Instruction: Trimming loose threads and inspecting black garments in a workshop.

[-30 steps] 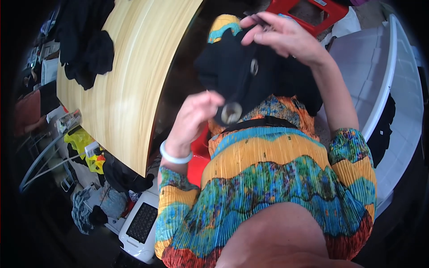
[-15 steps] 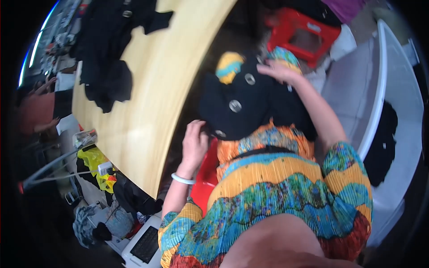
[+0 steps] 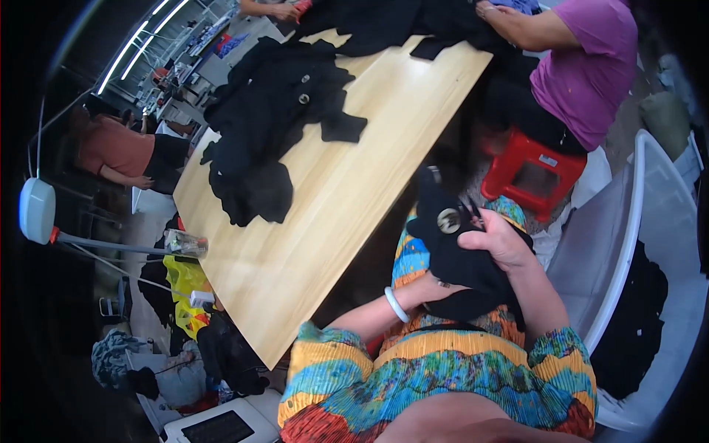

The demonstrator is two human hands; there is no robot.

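Observation:
A black cloth garment (image 3: 461,275) with large round metallic buttons lies across my lap, bunched up. My right hand (image 3: 502,240) is closed on its right side, the thumb pressed on top near a shiny button (image 3: 448,221). Slim dark prongs (image 3: 471,210) stick out by the right fingers; they are blurred, and I cannot tell what they are. My left hand (image 3: 432,289), below a white bracelet (image 3: 396,304), grips the garment's lower left edge. Its fingers are partly hidden under the cloth.
A wooden table (image 3: 325,244) stands ahead to the left, with black garments (image 3: 258,133) on it. Across it, a person in a purple shirt (image 3: 587,74) sits on a red stool (image 3: 532,173). To my right stands a grey plastic tub (image 3: 598,244) with black cloth (image 3: 635,317) inside. A lamp (image 3: 38,210) is at the left.
The view has tilted up, showing more table and people. My right hand has come back toward my body and my left hand inward, both now gripping the garment, which is bunched smaller.

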